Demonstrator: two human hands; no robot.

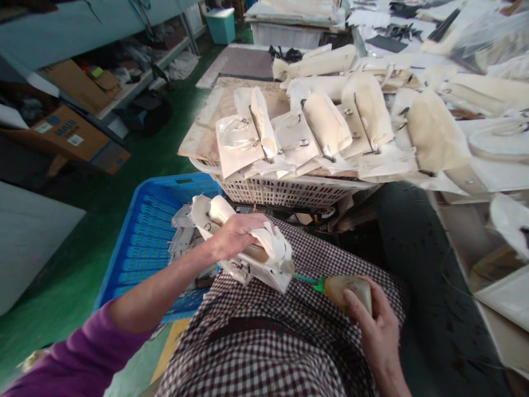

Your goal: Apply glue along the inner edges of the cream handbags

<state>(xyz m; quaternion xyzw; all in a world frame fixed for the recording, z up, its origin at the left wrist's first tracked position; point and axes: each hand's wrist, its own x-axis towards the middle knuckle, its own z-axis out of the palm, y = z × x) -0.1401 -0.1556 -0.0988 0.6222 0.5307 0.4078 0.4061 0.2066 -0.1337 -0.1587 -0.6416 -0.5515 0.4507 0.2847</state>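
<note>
A cream-coloured bag piece (pixel 268 271) is held above the lap by my left hand (pixel 239 234), whose fingers wrap over its top. My right hand (pixel 374 314) is closed round a squeeze bottle (pixel 351 291) with a green collar and a thin green nozzle. The nozzle points left, and its tip meets the right end of the bag piece near a corner. Whether anything comes out of the tip cannot be made out. Below both hands lies a checked apron (pixel 285 353).
Several cream bag pieces (pixel 326 124) lie in a row on a board (pixel 198 132) over a pale plastic basket (pixel 264 190). A blue crate (pixel 140 248) with pale pieces stands at the left. Shelving with cardboard boxes (pixel 68 138) is farther left.
</note>
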